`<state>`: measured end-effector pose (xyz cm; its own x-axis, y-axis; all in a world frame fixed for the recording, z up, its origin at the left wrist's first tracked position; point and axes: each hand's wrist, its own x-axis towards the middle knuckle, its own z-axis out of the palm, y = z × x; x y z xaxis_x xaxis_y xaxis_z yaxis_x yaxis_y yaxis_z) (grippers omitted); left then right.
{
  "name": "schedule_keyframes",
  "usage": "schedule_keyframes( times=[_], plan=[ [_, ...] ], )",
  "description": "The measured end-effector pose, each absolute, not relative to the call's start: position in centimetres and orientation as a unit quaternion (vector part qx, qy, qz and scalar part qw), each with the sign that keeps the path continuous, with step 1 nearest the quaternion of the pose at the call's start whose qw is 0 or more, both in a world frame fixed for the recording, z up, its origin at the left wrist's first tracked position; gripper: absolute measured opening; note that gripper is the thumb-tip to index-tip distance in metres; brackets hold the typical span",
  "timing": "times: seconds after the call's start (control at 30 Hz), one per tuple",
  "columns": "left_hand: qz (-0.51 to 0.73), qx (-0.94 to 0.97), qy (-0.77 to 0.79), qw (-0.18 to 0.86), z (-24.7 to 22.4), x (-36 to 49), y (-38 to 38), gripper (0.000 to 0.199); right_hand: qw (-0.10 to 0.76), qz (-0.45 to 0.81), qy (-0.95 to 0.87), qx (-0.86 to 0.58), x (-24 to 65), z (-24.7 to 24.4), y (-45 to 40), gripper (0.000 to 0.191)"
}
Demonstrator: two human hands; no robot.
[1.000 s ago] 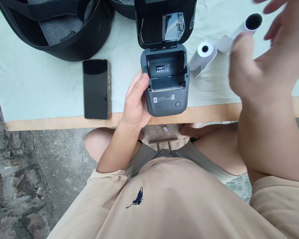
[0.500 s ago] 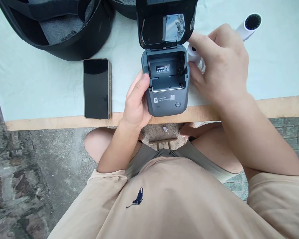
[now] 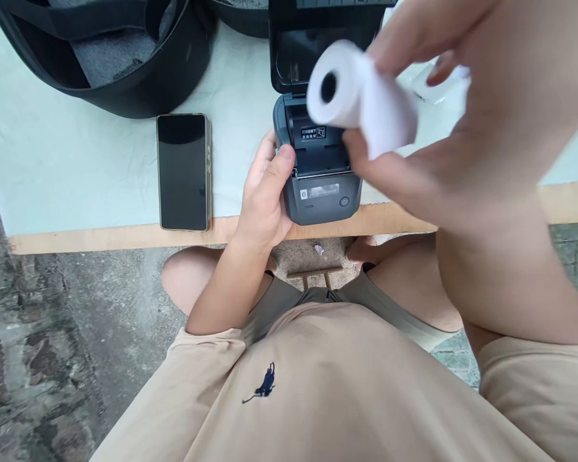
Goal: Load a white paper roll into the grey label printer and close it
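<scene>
A small dark grey printer (image 3: pixel 324 200) stands near the table's front edge, its black lid (image 3: pixel 293 58) raised and its inner compartment exposed. My left hand (image 3: pixel 267 192) grips the printer's left side, the thumb on its front corner. Above the right part of the compartment, my right hand (image 3: pixel 443 122) holds a white paper roll (image 3: pixel 340 83) between thumb and fingers. The roll's dark core faces left and a loose flap of paper hangs at its right. It hides part of the lid and the printer's right side.
On the pale cloth (image 3: pixel 91 160) left of the printer lies a phone (image 3: pixel 183 172) with a dark screen. An open black case (image 3: pixel 173 83) with grey lining is at the back left, a second black case (image 3: pixel 243 19) beside it. The wooden table edge (image 3: pixel 125 239) runs across the front.
My right hand has lifted the paper roll from beside the printer, up and left over it. The left hand keeps its hold on the printer.
</scene>
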<state>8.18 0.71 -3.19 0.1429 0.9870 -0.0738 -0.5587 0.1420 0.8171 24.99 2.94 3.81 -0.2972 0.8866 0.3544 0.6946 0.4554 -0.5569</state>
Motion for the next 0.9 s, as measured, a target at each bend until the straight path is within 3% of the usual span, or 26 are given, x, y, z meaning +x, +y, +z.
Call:
schedule_keyframes(
  times=[0.13, 0.53, 0.7, 0.9],
  plan=[
    [0.567, 0.336, 0.306, 0.687, -3.2, 8.2, 0.8, 0.023, 0.242, 0.002, -0.855, -0.459, 23.5, 3.9, 2.8, 0.02],
    [0.547, 0.382, 0.293, 0.684, -4.1, 7.9, 0.9, 0.032, 0.089, 0.005, -0.849, -0.522, 23.6, 3.6, 3.3, 0.028],
    [0.535, 0.391, 0.301, 0.686, -4.0, 7.8, 0.8, 0.032, 0.137, 0.052, -0.858, -0.493, 23.7, 2.8, 3.9, 0.023],
    [0.546, 0.36, 0.294, 0.697, -3.6, 7.8, 0.9, 0.028, 0.229, 0.079, -0.849, -0.469, 23.7, 2.7, 3.5, 0.03]
  ],
)
